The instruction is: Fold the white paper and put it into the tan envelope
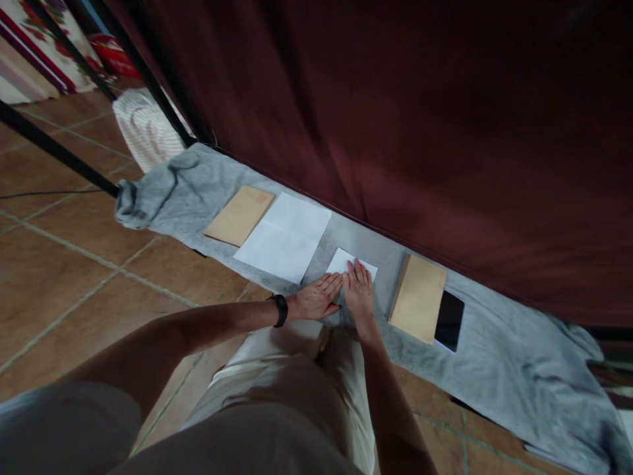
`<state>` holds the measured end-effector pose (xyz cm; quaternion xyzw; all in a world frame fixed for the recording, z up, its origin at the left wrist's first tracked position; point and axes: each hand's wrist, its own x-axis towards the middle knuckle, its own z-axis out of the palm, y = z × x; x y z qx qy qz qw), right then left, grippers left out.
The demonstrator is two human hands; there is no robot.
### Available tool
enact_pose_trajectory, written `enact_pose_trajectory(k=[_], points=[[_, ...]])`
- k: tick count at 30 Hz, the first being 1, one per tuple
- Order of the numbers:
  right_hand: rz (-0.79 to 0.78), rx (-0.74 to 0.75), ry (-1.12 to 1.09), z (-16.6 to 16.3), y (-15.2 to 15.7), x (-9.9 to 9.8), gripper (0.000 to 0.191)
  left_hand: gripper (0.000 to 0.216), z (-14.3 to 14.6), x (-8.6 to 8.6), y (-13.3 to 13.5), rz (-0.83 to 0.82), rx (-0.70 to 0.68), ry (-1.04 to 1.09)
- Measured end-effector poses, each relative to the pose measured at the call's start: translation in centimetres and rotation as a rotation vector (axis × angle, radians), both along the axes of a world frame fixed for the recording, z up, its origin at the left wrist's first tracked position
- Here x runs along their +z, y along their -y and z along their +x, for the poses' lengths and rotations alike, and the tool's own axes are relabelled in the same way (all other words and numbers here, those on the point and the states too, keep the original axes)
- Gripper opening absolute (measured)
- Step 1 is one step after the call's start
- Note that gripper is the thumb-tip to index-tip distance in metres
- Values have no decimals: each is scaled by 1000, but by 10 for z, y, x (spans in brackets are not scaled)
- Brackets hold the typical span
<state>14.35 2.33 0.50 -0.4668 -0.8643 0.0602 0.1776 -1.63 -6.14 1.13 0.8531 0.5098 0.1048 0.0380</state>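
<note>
A small folded white paper [338, 261] lies on the grey cloth, partly covered by my hands. My right hand [358, 288] rests flat on it, fingers stretched out toward its far edge. At the paper's near left corner, my left hand [316, 297] lies with its fingers extended, the tips touching the right hand's side. The wrist on that side wears a black band [281, 310]. Left of the hands a larger white sheet [285, 236] lies spread out, with faint creases across it.
A tan envelope-like piece [241, 214] lies beyond the large sheet. To the right are a thicker tan pad or book [419, 298] and a dark phone [450, 320]. Grey cloth [514, 356] covers the narrow bench, a dark red curtain [395, 119] hangs behind, and black poles [59, 148] stand left.
</note>
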Motion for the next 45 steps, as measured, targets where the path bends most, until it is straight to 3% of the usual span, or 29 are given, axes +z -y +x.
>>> enact_pose_trajectory(k=[11,16,29,38,45], points=[[16,-142,40,3,-7,0,52,70,-4,4,1,-9,2,19],[7,-158,60,1,-7,1,52,59,0,5,1,16,104,88],[1,-146,53,2,-8,0,51,60,19,-11,-64,101,341,154],[41,-280,21,8,3,-4,55,62,19,-14,-68,141,377,149],[81,-378,-24,22,26,-7,55,59,21,-3,-67,53,409,46]])
